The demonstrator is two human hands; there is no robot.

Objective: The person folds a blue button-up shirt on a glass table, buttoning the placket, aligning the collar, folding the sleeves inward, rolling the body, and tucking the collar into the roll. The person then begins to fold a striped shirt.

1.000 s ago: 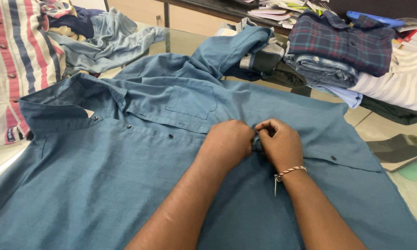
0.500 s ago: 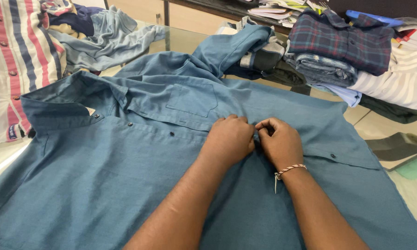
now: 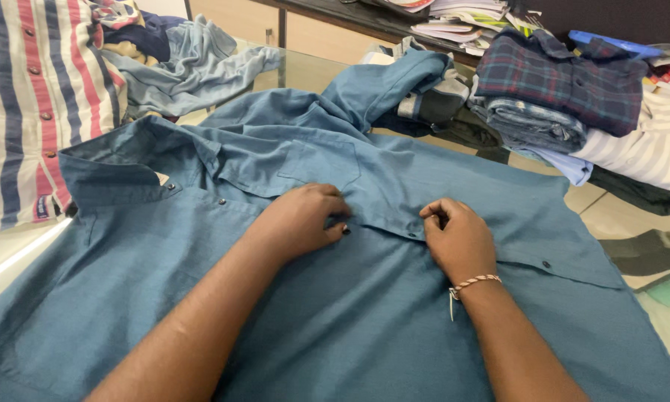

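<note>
**Blue shirt on glass bench: placket being buttoned, risks noted**

Item 1. Striped shirt (image 3: 22, 112), white with pink and navy bars, is laid at the 9 o'clock edge. It lies just beside the collar of the work piece and could be dragged along if the blue cloth is tugged.

Item 2. Blue shirt (image 3: 335, 298), spread front-up across the glass bench (image 3: 305, 71), collar (image 3: 119, 175) toward 10 o'clock, chest pocket above centre. The placket is seen lying unevenly; a button could be set into the wrong hole if it is not kept straight.

Item 3. Left hand (image 3: 301, 219), at centre, its grip closed, fingertips pinched on the placket by a dark button (image 3: 346, 230). The small button could slip from so fine a pinch.

Item 4. Right hand (image 3: 457, 238), at 3 o'clock of the left, grip curled and pinched on the placket edge. A thread bracelet (image 3: 472, 283) is worn at the wrist; its loose end could catch in the cloth.

Item 5. Folded clothes pile (image 3: 573, 97), at 1 o'clock, well apart from both hands.
</note>
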